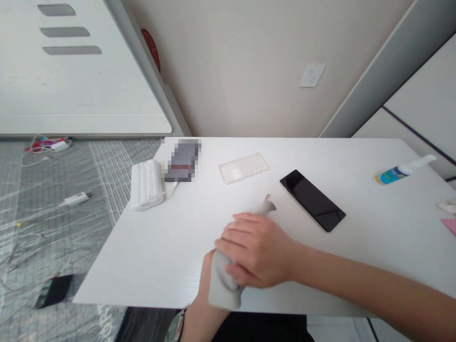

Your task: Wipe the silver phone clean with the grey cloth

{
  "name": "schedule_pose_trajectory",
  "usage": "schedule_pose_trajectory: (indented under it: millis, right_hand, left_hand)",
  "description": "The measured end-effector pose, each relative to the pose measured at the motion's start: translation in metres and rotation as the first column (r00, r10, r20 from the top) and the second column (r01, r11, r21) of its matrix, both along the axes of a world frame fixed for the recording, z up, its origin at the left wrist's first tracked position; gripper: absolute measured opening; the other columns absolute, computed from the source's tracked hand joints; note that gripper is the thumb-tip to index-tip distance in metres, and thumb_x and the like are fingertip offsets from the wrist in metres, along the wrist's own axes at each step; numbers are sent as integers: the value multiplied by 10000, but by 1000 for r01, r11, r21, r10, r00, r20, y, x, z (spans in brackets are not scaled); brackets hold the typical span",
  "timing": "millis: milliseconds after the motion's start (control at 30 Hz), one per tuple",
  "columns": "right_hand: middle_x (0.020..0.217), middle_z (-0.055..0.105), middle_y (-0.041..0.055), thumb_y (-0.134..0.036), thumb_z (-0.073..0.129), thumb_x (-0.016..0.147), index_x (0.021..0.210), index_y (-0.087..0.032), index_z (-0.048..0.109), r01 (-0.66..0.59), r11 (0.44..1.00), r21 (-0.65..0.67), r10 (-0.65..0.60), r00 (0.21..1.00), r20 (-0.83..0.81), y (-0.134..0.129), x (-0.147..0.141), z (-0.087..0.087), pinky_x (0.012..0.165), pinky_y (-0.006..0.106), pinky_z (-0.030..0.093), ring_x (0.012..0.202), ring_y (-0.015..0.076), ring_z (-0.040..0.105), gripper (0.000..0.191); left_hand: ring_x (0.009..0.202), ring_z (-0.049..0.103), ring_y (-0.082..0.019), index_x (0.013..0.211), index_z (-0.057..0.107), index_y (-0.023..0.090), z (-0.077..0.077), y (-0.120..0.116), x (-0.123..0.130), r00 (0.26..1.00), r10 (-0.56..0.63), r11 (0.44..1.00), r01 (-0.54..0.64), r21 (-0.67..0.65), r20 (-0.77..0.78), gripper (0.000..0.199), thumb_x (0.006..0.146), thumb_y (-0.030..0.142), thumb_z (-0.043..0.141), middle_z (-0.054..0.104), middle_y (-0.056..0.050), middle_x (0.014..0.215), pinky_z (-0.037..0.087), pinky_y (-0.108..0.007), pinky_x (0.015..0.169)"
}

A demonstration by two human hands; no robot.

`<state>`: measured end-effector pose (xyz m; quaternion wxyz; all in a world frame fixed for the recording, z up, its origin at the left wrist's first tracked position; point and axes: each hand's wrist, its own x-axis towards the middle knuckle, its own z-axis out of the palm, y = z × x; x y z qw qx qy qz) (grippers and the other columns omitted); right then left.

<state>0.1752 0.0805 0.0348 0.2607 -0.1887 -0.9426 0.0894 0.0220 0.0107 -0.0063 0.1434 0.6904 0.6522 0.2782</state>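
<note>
My right hand (261, 249) is closed over a pale grey, soft-looking piece (223, 285) with rounded corners, held above the table's front edge. A narrow grey end of it pokes out beyond my fingers, with a small pinkish tip; its exact kind is unclear. My left hand (207, 270) is behind and under the grey piece, and its fingers are hidden. A black smartphone (313, 200) lies flat to the right of my hands. Farther back lies a clear phone case (244, 167), apart from both hands.
On the white table (160, 266), a white power bank (147, 184) with a cable sits beside a blurred-out dark phone-like item (183, 160). A small spray bottle (401, 172) lies at the right. Cables and a dark flat object (54, 290) are on the floor at left.
</note>
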Motion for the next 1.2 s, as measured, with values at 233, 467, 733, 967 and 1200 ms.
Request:
schedule_pose_trajectory:
  millis: [233,467,733,967,1200]
  right_hand:
    - [1003,783,78,-238,405,976,932,-169,740,143,984,-105,-145,989,-17,10,3,6,1111,460,414,985,227,685,345]
    - [912,773,97,-295,451,984,870,-150,745,187,968,-170,-158,972,173,23,8,15,920,432,488,906,243,677,347]
    - [878,760,66,-371,516,932,859,-169,729,41,991,-130,-17,983,184,11,-4,14,906,424,478,832,233,640,304]
    - [931,778,65,-275,471,952,916,-167,744,98,984,-152,-73,984,160,14,0,18,1160,479,320,926,229,662,295]
    - [953,783,88,-272,443,988,883,-161,749,223,961,-161,-183,955,233,30,11,17,1049,462,420,944,239,680,341]
  left_hand:
    - [369,521,-149,606,532,232,2,-2,-3,963,-255,944,267,193,-83,236,792,91,494,581,12,471,332,-251,401]
    - [402,555,-138,661,578,216,6,-1,-2,964,-235,961,250,116,-122,253,884,126,501,611,13,510,338,-250,428]
    - [430,574,-148,651,591,219,-3,-2,-3,962,-256,953,268,139,-99,189,789,102,538,664,-6,562,352,-247,431]
    - [402,559,-151,626,539,226,8,-2,-3,953,-266,945,288,153,-145,254,838,98,486,622,3,509,326,-263,436]
    - [443,575,-132,754,587,216,7,-2,-4,957,-275,957,282,72,-91,231,943,137,481,632,22,564,340,-247,473]
